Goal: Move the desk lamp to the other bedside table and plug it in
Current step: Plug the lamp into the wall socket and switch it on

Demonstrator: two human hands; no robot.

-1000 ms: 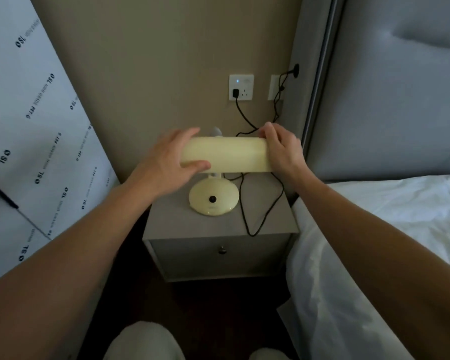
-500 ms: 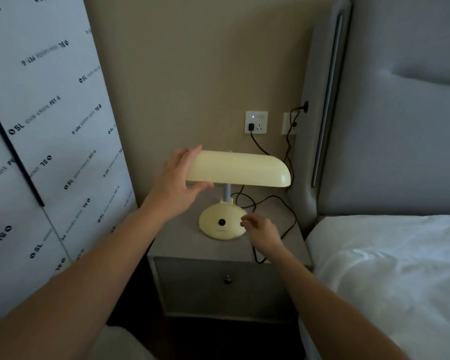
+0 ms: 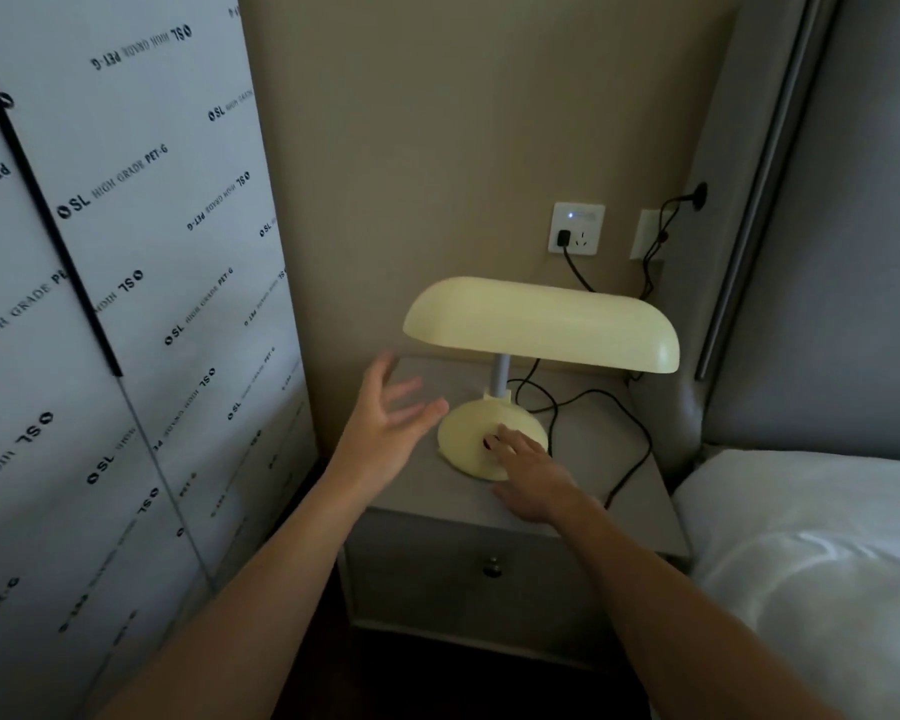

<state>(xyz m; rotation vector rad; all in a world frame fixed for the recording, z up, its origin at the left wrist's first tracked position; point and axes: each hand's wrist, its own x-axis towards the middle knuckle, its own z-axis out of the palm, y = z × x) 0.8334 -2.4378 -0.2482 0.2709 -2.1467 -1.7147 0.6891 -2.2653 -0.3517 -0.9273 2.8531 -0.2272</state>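
A pale yellow desk lamp [image 3: 541, 324] with a long shade and a round base stands upright on the grey bedside table [image 3: 427, 485]. Its black cord [image 3: 630, 449] loops over the tabletop, and a black plug [image 3: 563, 237] sits in the white wall socket above. My left hand [image 3: 385, 423] hovers open just left of the base, fingers spread, touching nothing. My right hand [image 3: 531, 470] lies flat on the front of the base, a fingertip at the dark button there. The lamp is unlit.
A grey padded headboard [image 3: 811, 304] and a white-sheeted bed [image 3: 811, 553] fill the right side. Film-wrapped panels [image 3: 100, 304] lean along the left wall. A second wall plate [image 3: 645, 241] with another thin cable sits by the headboard. The table has a drawer knob [image 3: 492, 568].
My left hand has let go of the lamp shade and dropped beside the base. My right hand has moved from the shade's right end down onto the base. The view has tilted up.
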